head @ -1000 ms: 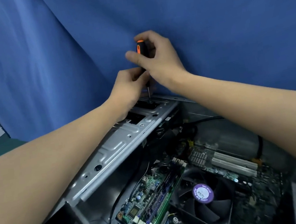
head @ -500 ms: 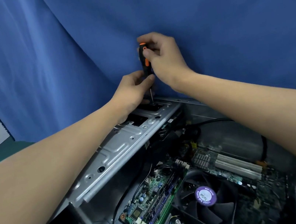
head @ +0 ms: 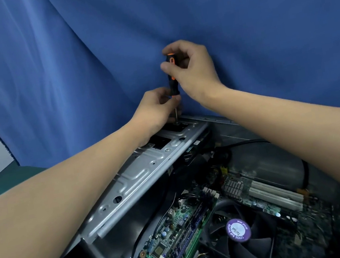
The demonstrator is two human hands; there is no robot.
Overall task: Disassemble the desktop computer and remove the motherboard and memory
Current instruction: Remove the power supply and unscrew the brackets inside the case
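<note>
"Green circuit board sits nearest you: the motherboard (head: 181, 236) lies flat in the bottom of the open case (head: 269, 157). What looks like the memory (head: 193, 235) stands in its slots, just left of the black fan (head: 239, 232) with the purple label."

"Agreed, and you have dark cables (head: 305, 172) running over the board too. Neither of your two target parts is out. I'd judge you're early in the job: the side is open, and little else shows as done."

"Past the board, the grey metal bracket (head: 141, 178) runs across the case above it. That's what you're working on. My guess is it has to come away before the board can lift."

"At the bracket's far end, your left hand (head: 154, 109) has its fingers curled in around the screwdriver (head: 172, 79) where the handle meets the thin shaft, steadying the tip. I can't make out the screw itself."

"Your right hand (head: 193, 69) is higher, thumb and fingers wrapped round the top of the black-and-orange handle. The tool stands nearly upright."

"Behind it all hangs the blue curtain (head: 65, 67). As I see it, you have this bracket left, then the cables, the board's own screws, and the memory."
</note>
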